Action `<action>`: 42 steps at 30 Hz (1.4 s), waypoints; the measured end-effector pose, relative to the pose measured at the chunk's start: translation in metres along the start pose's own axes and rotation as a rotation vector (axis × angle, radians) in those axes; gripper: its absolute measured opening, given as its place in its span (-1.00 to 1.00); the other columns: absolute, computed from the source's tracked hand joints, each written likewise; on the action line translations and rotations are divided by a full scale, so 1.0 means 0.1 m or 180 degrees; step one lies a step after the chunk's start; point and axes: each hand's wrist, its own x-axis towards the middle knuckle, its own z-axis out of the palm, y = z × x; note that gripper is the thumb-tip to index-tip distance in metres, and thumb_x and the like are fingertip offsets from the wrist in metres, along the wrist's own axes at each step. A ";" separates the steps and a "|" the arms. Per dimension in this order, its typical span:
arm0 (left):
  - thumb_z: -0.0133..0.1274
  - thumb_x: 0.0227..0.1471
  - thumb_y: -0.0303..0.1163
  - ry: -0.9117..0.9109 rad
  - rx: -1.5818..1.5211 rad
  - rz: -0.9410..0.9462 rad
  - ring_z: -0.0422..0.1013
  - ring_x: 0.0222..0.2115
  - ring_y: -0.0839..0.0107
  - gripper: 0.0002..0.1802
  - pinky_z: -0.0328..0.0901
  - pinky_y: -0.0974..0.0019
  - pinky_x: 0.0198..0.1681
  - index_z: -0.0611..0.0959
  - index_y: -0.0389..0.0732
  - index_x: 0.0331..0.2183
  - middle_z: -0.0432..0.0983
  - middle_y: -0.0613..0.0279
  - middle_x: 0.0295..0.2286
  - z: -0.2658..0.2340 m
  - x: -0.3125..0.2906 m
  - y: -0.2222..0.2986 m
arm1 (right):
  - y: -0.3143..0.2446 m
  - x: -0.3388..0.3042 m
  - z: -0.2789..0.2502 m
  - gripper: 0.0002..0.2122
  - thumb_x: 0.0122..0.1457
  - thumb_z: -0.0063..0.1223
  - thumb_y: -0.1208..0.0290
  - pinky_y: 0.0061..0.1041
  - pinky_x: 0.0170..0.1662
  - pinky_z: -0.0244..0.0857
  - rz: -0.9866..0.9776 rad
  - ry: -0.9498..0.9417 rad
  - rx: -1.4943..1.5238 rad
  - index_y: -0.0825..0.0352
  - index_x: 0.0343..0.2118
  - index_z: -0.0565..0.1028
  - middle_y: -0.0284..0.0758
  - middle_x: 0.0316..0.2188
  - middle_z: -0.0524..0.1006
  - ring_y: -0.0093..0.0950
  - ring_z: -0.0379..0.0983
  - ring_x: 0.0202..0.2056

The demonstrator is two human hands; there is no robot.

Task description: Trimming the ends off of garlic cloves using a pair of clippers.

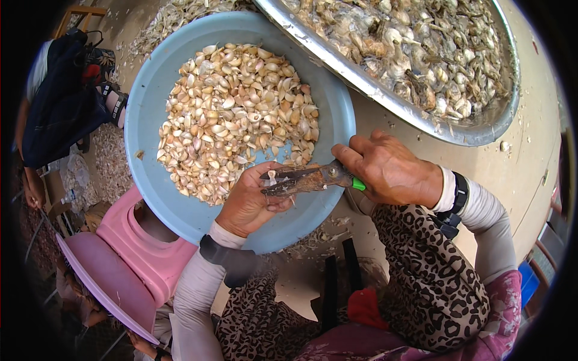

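Note:
My right hand (391, 170) is closed round the green handle of worn, dirt-crusted shears (307, 179), whose blades point left. The blades are slightly apart at the tip. My left hand (250, 201) is closed by the tip, its thumb and fingers on either side of the blades, pinching a small whitish garlic piece (272, 176); much of that piece is hidden. Both hands are over the near right rim of a large light-blue basin (147, 90). Loose garlic cloves (235, 114) cover much of its bottom, with some blue showing near my left hand.
A wide metal pan (355, 78) of whole garlic bulbs (421, 57) stands at the far right. On the left are a pink plastic stool (141, 259) and a person in dark clothing (54, 114). Garlic skins (180, 21) litter the ground.

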 end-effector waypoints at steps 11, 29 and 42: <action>0.13 0.02 -0.59 -0.0354 0.0273 0.0117 0.50 -0.32 0.26 -0.72 0.42 0.35 -0.36 0.48 -0.18 -0.20 0.48 0.06 -0.18 -0.58 0.16 0.12 | 0.06 -0.02 0.06 -0.57 -0.01 0.20 0.54 -0.17 -0.19 0.42 0.0609 0.0488 0.0885 0.46 -0.03 0.41 0.00 -0.28 0.55 0.01 0.52 -0.27; 0.18 -0.02 -0.42 0.0725 0.6269 0.0540 0.48 -0.25 -0.01 -0.68 0.37 0.04 -0.13 0.64 -0.21 -0.15 0.57 -0.03 -0.28 -1.06 0.73 -0.43 | 0.06 -0.05 0.04 -0.57 0.00 0.20 0.49 -0.10 -0.21 0.41 0.0595 0.0316 0.0821 0.44 -0.03 0.41 -0.04 -0.32 0.54 0.02 0.53 -0.29; 0.11 0.09 -0.60 0.0859 0.2586 0.0401 0.51 -0.40 0.54 -0.67 0.41 0.41 -0.39 0.55 -0.23 -0.07 0.61 0.24 -0.26 -0.80 0.49 -0.27 | 0.09 -0.08 0.03 -0.52 -0.09 0.24 0.51 -0.13 -0.23 0.43 0.0529 0.0188 0.0510 0.42 -0.03 0.42 -0.07 -0.34 0.53 -0.01 0.54 -0.34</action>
